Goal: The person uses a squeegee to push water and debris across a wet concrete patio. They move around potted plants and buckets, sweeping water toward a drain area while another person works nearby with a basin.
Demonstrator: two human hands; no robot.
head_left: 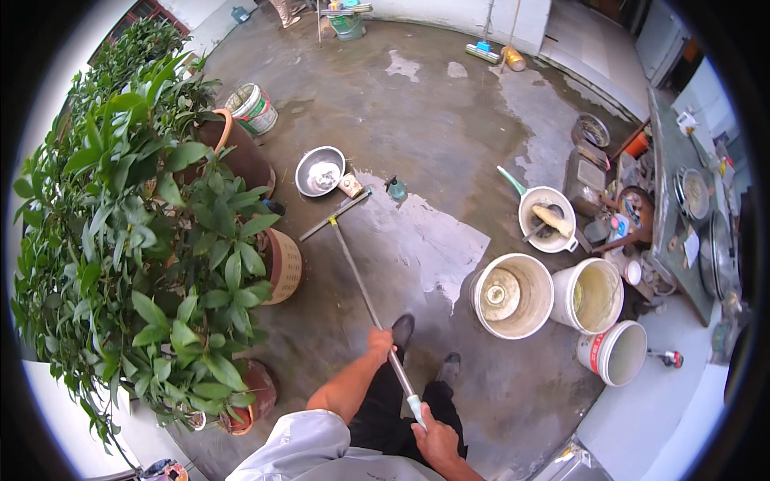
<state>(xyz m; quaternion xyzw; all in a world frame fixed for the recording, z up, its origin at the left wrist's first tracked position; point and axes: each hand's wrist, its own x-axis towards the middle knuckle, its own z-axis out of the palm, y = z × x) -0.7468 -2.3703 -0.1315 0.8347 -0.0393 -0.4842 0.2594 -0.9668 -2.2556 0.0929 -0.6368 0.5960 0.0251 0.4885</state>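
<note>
My left hand [380, 343] is wrapped round the metal pole [355, 279] of a floor squeegee, while my right hand [437, 442] grips the pale handle at its near end. The squeegee head [335, 215] lies on the wet concrete floor [417, 112], slanting beside a metal basin [310, 172] with something whitish in it, a small printed container [350, 184] and a teal item [396, 189]. My shoes show below the pole.
Potted leafy plants [152, 264] fill the left, near a bucket [261, 116]. On the right stand buckets [504, 321], a white basin [536, 240] with items in it and a cluttered counter [672, 248]. Mops [481, 53] and a person's legs [285, 14] are at the back.
</note>
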